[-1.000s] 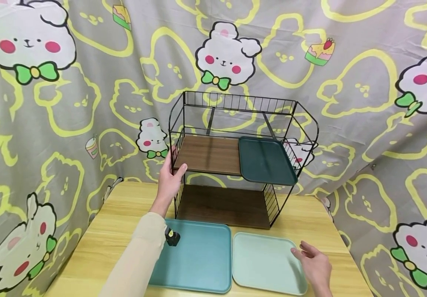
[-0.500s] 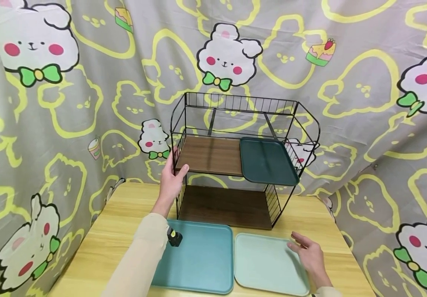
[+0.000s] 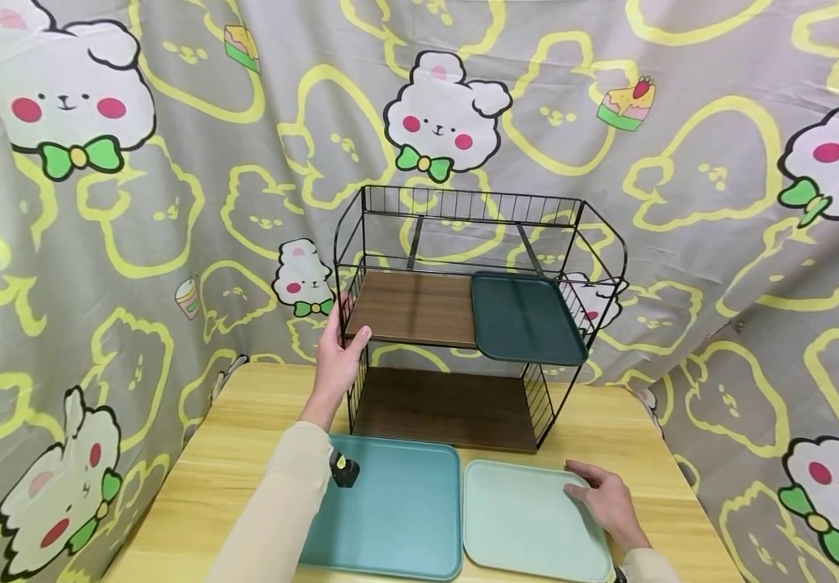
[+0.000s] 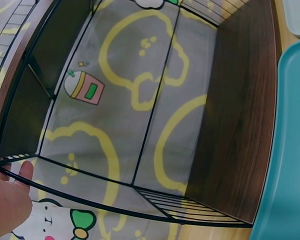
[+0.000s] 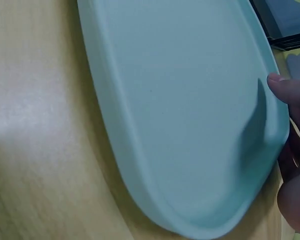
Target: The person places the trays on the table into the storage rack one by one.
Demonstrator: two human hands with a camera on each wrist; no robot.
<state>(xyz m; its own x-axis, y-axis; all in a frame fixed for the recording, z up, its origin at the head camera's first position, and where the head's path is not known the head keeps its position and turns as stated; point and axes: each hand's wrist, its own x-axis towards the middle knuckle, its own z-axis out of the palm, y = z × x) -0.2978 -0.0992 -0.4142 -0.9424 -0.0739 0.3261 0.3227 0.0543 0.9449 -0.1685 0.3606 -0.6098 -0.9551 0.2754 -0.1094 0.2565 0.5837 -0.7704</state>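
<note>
My left hand (image 3: pixel 337 356) grips the left front side of a black wire rack (image 3: pixel 456 344), thumb over the front edge of its upper wooden shelf (image 3: pixel 415 308). In the left wrist view, fingers (image 4: pixel 25 172) curl at the rack's side wire. My right hand (image 3: pixel 606 504) is at the far right corner of a pale mint tray (image 3: pixel 529 518) lying on the table. Its thumb (image 5: pixel 285 87) lies over the rim and the other fingers are outside the edge, pinching it. A dark green tray (image 3: pixel 529 320) sits on the upper shelf's right side, its front overhanging.
A larger teal tray (image 3: pixel 398 510) lies left of the mint tray, partly under my left sleeve (image 3: pixel 274 502). The rack's lower wooden shelf (image 3: pixel 449 405) stands behind both trays on the wooden table (image 3: pixel 193 478). A patterned curtain (image 3: pixel 244 121) hangs around the back and sides.
My right hand has moved left and away from me, from the mint tray's right side to its far right corner, and has taken hold there. The left hand keeps its grip.
</note>
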